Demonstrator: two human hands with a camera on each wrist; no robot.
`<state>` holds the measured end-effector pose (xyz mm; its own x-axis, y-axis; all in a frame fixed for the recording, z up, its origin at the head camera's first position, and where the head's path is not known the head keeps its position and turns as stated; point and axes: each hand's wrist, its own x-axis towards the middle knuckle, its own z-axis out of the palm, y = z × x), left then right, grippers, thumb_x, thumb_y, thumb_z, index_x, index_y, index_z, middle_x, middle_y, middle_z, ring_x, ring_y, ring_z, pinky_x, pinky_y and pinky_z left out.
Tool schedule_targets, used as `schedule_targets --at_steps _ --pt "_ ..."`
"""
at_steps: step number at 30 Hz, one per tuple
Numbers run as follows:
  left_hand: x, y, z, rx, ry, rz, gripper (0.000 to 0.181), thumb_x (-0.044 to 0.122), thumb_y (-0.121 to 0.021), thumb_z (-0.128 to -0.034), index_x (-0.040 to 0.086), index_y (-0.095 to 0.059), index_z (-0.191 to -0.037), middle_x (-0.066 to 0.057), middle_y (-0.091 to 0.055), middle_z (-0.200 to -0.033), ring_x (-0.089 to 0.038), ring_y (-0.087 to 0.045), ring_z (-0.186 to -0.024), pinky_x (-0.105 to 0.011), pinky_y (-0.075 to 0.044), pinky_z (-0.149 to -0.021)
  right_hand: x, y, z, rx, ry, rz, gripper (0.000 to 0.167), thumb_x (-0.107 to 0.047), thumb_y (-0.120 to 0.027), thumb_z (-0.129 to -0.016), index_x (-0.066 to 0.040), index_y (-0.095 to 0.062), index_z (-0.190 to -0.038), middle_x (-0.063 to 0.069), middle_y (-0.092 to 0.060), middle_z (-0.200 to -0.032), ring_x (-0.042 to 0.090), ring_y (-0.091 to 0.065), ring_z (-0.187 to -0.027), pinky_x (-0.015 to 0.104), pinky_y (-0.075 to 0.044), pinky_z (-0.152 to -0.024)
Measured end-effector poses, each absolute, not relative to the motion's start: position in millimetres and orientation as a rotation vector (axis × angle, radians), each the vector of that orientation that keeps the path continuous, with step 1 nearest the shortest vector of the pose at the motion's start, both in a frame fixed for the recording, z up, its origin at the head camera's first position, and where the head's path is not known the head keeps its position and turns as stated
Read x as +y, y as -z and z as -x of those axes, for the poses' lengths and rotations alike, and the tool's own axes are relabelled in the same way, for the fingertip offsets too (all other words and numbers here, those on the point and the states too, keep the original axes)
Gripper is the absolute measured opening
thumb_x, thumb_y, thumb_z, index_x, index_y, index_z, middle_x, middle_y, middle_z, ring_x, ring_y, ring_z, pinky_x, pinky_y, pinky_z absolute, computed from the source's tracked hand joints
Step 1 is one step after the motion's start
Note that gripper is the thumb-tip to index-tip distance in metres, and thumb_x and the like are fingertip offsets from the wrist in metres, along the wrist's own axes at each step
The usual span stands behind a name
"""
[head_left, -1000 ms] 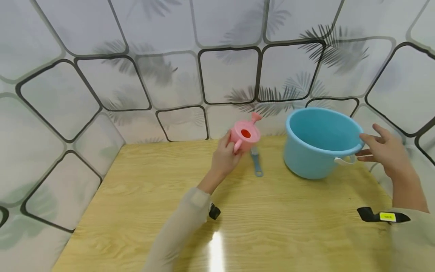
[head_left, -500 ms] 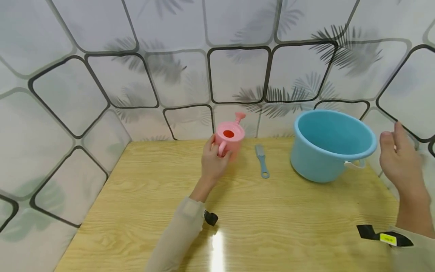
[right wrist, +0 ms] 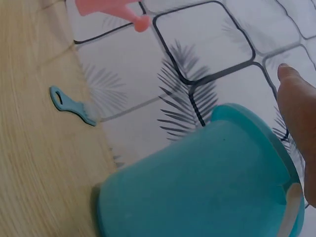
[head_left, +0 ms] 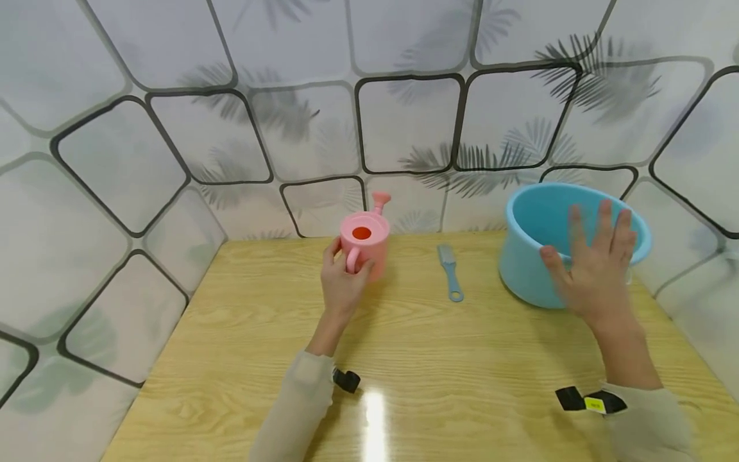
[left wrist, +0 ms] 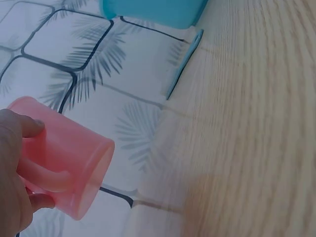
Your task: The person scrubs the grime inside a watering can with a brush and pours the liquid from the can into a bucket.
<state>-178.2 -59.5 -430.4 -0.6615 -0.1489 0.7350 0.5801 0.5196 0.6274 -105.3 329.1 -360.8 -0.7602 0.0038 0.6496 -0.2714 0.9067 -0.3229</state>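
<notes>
My left hand (head_left: 340,282) grips a pink toy watering can (head_left: 372,247) by its handle side, thumb and fingers around it. Its sprinkler spout points toward the back wall, and a red inside shows through the top opening. In the left wrist view, the can's base (left wrist: 94,180) appears raised off the table. Fingers spread, my right hand (head_left: 594,279) is in front of a light blue bucket (head_left: 528,273) and hides part of its rim; it holds nothing. The right wrist view shows the bucket's side and its white handle (right wrist: 290,212), with my thumb (right wrist: 291,81) apart from the rim.
Between can and bucket, a small blue-handled brush-like tool (head_left: 451,273) lies on the wooden table (head_left: 439,366). A patterned wall covering (head_left: 404,128) stands along the table's back and sides. Dark straps with small devices sit on both wrists.
My left hand has carried the watering can leftward, away from the brush-like tool. My right hand has left the bucket's right rim and swung left in front of the bucket.
</notes>
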Motion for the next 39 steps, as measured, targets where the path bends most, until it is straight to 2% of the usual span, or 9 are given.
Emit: schedule_targets --at_steps 3,7,14,22,26,29,33,37,39 --pt "-65 431 177 -1.992 1.241 0.32 0.037 0.01 -0.086 -0.0748 -0.011 -0.072 -0.101 -0.031 -0.057 -0.123 -0.045 -0.057 -0.111 -0.056 -0.053 -0.093 311 369 114 -2.22 -0.409 -0.319 0.072 -0.074 -0.027 -0.096 -0.043 -0.007 -0.158 -0.007 0.012 -0.165 0.026 0.017 -0.151 0.068 0.01 -0.114" --pt "-74 432 176 -2.01 1.28 0.25 0.035 0.009 -0.085 -0.0766 -0.011 -0.071 -0.101 -0.029 -0.056 -0.127 -0.042 -0.056 -0.115 -0.052 -0.052 -0.096 289 374 123 -2.101 -0.342 -0.426 0.068 -0.072 -0.028 -0.097 -0.047 -0.008 -0.157 -0.012 0.009 -0.165 0.019 0.015 -0.151 0.066 0.01 -0.115" --pt "-91 437 175 -2.002 1.297 0.155 0.034 0.007 -0.086 -0.0759 -0.012 -0.072 -0.1 -0.03 -0.055 -0.127 -0.043 -0.056 -0.116 -0.053 -0.051 -0.098 261 381 127 -2.05 -0.337 -0.536 0.069 -0.07 -0.031 -0.098 -0.039 -0.017 -0.158 -0.006 0.002 -0.167 0.02 0.01 -0.152 0.054 0.009 -0.12" --pt "-105 442 177 -1.987 1.278 0.112 0.028 0.003 -0.085 -0.074 -0.013 -0.071 -0.091 -0.031 -0.056 -0.126 -0.043 -0.056 -0.116 -0.052 -0.051 -0.097 240 399 133 -2.085 -0.356 -0.628 0.069 -0.066 -0.03 -0.1 -0.031 -0.02 -0.159 0.001 0.0 -0.167 0.023 0.01 -0.153 0.052 0.009 -0.12" --pt "-111 443 179 -1.985 1.273 0.082 0.029 0.004 -0.085 -0.0742 -0.013 -0.072 -0.094 -0.029 -0.056 -0.126 -0.041 -0.057 -0.116 -0.05 -0.051 -0.098 231 411 139 -2.094 -0.392 -0.664 0.068 -0.063 -0.031 -0.101 -0.027 -0.022 -0.159 0.004 0.0 -0.167 0.024 0.01 -0.153 0.054 0.009 -0.119" --pt "-116 444 179 -1.998 1.273 0.062 0.032 0.005 -0.085 -0.075 -0.013 -0.071 -0.098 -0.029 -0.056 -0.126 -0.041 -0.056 -0.117 -0.05 -0.051 -0.099 225 418 143 -2.155 -0.418 -0.679 0.07 -0.063 -0.029 -0.102 -0.026 -0.017 -0.16 0.005 0.005 -0.167 0.025 0.015 -0.152 0.057 0.014 -0.118" --pt "-125 445 180 -2.019 1.238 0.043 0.031 0.006 -0.085 -0.0749 -0.013 -0.071 -0.095 -0.03 -0.056 -0.126 -0.043 -0.056 -0.116 -0.051 -0.049 -0.1 217 425 144 -2.23 -0.465 -0.694 0.072 -0.063 -0.026 -0.102 -0.022 -0.012 -0.16 0.007 0.01 -0.166 0.025 0.02 -0.151 0.062 0.016 -0.115" --pt "-135 448 182 -2.02 1.202 0.004 0.03 0.005 -0.085 -0.0734 -0.013 -0.071 -0.092 -0.032 -0.057 -0.123 -0.045 -0.057 -0.114 -0.054 -0.049 -0.099 208 430 145 -2.307 -0.508 -0.697 0.074 -0.062 -0.025 -0.103 -0.017 -0.013 -0.16 0.011 0.011 -0.166 0.027 0.023 -0.15 0.068 0.014 -0.113" --pt "-140 449 182 -2.024 1.206 -0.011 0.03 0.005 -0.085 -0.0738 -0.013 -0.071 -0.093 -0.032 -0.057 -0.123 -0.045 -0.056 -0.114 -0.054 -0.049 -0.099 205 431 145 -2.381 -0.511 -0.68 0.075 -0.064 -0.022 -0.102 -0.018 -0.01 -0.16 0.012 0.014 -0.165 0.029 0.025 -0.149 0.071 0.013 -0.111"
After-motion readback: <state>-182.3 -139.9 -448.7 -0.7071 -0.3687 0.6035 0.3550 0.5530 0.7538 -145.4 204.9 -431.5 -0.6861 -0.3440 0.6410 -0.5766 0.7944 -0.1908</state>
